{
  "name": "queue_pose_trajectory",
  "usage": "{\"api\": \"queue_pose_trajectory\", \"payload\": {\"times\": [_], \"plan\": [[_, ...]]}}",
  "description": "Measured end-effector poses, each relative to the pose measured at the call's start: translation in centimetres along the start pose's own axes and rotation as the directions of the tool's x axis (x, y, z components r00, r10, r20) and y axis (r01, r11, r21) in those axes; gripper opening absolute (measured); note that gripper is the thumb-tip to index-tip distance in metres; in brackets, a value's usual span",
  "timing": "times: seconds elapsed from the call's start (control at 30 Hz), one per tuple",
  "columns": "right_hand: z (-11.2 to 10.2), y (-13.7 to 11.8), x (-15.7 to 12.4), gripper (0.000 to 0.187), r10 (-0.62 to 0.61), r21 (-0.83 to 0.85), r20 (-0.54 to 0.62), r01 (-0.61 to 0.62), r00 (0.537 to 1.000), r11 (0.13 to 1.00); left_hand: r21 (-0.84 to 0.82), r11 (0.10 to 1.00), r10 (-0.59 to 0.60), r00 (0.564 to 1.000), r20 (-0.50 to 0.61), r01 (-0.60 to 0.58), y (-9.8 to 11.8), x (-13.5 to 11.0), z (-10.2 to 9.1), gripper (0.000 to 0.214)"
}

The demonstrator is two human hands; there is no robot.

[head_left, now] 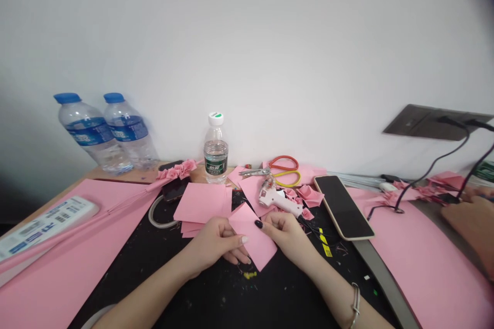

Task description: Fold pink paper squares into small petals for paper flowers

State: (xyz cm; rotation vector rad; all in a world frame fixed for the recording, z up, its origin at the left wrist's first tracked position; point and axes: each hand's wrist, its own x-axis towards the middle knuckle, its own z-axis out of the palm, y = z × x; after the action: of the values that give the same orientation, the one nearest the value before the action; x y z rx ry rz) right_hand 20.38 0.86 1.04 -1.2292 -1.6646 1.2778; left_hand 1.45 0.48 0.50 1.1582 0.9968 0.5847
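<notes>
Plain white wall (247,51), dark wall socket panel (428,122), wooden desk (139,177).

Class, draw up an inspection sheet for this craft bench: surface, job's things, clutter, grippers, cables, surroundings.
surface: black mat on a wooden table, large pink sheets beside it
job's things: left hand and right hand hold a pink paper square; pink square stack beyond
clutter: glue gun, scissors, phone
grippers: none, bare hands; another person's hand at far right
cables: black cords from a wall socket panel
surroundings: white wall, two blue-capped water bottles, smaller bottle
</notes>
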Motion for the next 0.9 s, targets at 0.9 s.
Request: {"api": "queue_pose_trajectory", "payload": {"times": [0.9], "plan": [[0.24,0.61,0.00,0.033,0.068,0.132,0.066,-0.076,0.996,0.988,0.146,0.979,0.146,0.989,-0.028,-0.141,-0.39,0.30,0.07,0.019]]}}
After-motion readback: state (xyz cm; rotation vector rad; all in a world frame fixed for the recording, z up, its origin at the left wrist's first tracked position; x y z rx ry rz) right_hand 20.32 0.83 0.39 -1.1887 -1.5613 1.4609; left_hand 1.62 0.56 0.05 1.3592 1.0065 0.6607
